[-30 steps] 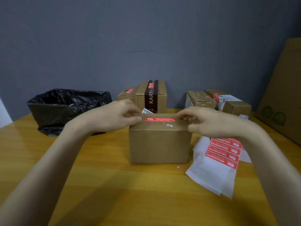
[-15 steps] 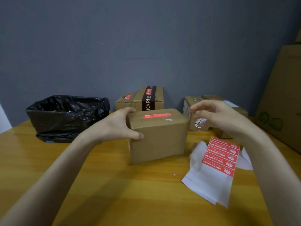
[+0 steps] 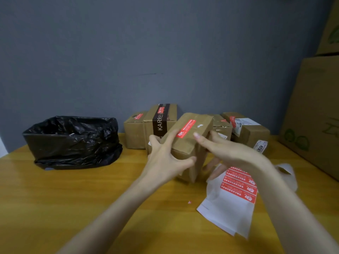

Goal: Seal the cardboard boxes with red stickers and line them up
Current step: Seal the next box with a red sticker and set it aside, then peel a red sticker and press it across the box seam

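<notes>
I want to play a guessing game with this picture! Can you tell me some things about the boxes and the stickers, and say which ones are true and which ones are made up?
1. The left hand and the right hand both hold one cardboard box. True.
2. That box has no sticker on it. False: a red sticker is stuck on its top.
3. The bag is white. False: it is a black bin bag.
4. The sticker sheet lies to the right of the held box. True.
5. The KARRIES-taped box stands behind the held box. True.
</notes>
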The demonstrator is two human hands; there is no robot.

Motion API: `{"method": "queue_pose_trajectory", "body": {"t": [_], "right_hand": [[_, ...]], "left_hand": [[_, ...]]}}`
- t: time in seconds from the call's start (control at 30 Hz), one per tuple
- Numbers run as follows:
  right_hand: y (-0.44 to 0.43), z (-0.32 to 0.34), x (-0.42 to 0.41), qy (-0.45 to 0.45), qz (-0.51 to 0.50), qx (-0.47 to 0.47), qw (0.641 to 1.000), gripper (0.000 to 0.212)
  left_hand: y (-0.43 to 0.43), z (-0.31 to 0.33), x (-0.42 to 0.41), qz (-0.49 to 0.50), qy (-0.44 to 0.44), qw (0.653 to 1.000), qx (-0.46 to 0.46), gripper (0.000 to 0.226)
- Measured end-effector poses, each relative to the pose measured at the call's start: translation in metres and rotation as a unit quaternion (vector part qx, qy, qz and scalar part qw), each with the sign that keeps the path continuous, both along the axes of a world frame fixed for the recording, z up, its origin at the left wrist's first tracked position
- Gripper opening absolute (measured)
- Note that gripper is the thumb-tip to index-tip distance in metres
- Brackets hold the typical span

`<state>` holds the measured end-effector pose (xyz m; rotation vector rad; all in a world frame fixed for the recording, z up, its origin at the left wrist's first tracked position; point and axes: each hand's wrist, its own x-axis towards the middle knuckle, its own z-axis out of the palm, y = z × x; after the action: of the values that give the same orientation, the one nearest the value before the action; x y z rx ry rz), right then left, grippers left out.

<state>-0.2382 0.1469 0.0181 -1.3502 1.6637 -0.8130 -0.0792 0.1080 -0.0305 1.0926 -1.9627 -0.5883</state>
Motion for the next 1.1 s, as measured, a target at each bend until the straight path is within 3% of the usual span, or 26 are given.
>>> {"method": "queue_pose_trajectory", "body": {"t": [0.33, 0.6, 0.7, 0.77, 0.83, 0.87, 0.9, 0.93, 0.97, 1.0, 1.03, 1.07, 1.1], "right_hand": [[-0.024, -0.031, -0.012, -0.006, 0.016, -0.072, 0.997, 0.066], [-0.037, -0.052, -0.014, 0.000, -0.047, -0.150, 0.988, 0.058], [-0.033, -0.046, -0.021, 0.087, -0.092, -0.154, 0.980, 0.058], [-0.029, -0.040, -0.028, 0.124, -0.136, -0.152, 0.971, 0.039], [-0.025, -0.035, -0.029, 0.084, -0.158, -0.125, 0.976, 0.020], [-0.023, -0.033, -0.026, 0.042, -0.159, -0.103, 0.981, 0.019], [-0.021, -0.032, -0.022, -0.010, -0.159, -0.074, 0.984, 0.023], [-0.020, -0.032, -0.018, -0.065, -0.159, -0.050, 0.984, 0.033], [-0.019, -0.032, -0.015, -0.117, -0.160, -0.031, 0.980, 0.043], [-0.019, -0.034, -0.012, -0.164, -0.164, -0.019, 0.973, 0.052], [-0.020, -0.036, -0.011, -0.208, -0.166, -0.012, 0.964, 0.056], [-0.022, -0.038, -0.010, -0.250, -0.169, -0.010, 0.953, 0.057], [-0.025, -0.040, -0.010, -0.286, -0.173, -0.010, 0.942, 0.056]], "left_hand": [[-0.014, -0.018, -0.037, 0.020, -0.046, 0.999, -0.006, 0.077], [-0.022, -0.034, -0.048, 0.002, -0.017, 1.000, -0.012, 0.084], [-0.007, -0.035, -0.046, 0.043, -0.139, 0.986, -0.078, 0.094], [-0.002, -0.039, -0.041, 0.066, -0.222, 0.951, -0.205, 0.086], [0.001, -0.041, -0.037, 0.041, -0.222, 0.934, -0.277, 0.056], [0.002, -0.040, -0.035, 0.017, -0.207, 0.941, -0.266, 0.039], [0.002, -0.040, -0.034, -0.003, -0.175, 0.963, -0.204, 0.028], [0.001, -0.037, -0.035, -0.019, -0.117, 0.990, -0.074, 0.022], [0.000, -0.031, -0.037, -0.035, -0.020, 0.993, 0.109, 0.022], [-0.003, -0.025, -0.039, -0.046, 0.108, 0.951, 0.285, 0.023], [-0.008, -0.020, -0.040, -0.061, 0.239, 0.873, 0.421, 0.025], [-0.012, -0.017, -0.041, -0.076, 0.347, 0.787, 0.503, 0.030], [-0.016, -0.015, -0.042, -0.080, 0.416, 0.727, 0.540, 0.038]]}}
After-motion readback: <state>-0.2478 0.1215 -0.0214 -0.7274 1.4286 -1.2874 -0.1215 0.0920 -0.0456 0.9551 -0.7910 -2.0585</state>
